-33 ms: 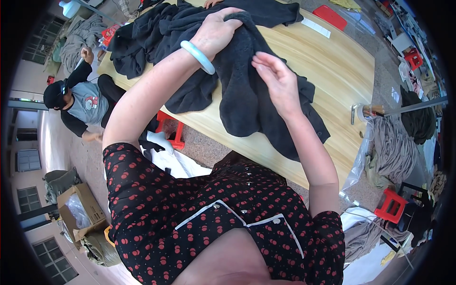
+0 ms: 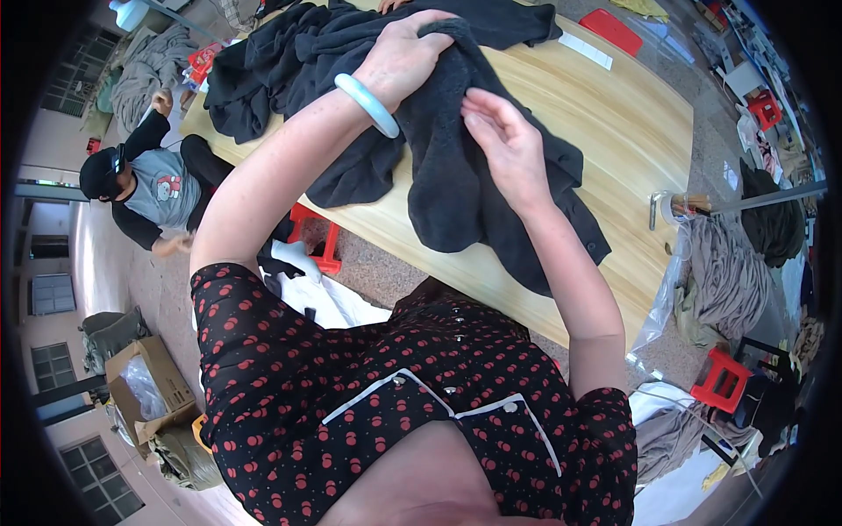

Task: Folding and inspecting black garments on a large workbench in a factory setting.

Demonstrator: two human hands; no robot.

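A dark charcoal garment (image 2: 456, 193) lies bunched on a light wooden table (image 2: 631, 131), one edge hanging over the near side. My left hand (image 2: 405, 54), with a pale green bangle (image 2: 367, 103) on its wrist, grips a raised fold at the top of the garment. To its right, my right hand (image 2: 507, 145) lies on the same garment, fingertips pinching the cloth beside that fold. More dark garments (image 2: 263, 70) are heaped at the table's far left.
Another person in a grey shirt and black cap (image 2: 145, 188) crouches on the floor at left. A red stool (image 2: 317, 237) stands under the table, another (image 2: 719, 379) at right. Grey cloth piles (image 2: 728, 272) and a cardboard box (image 2: 145, 386) sit on the floor.
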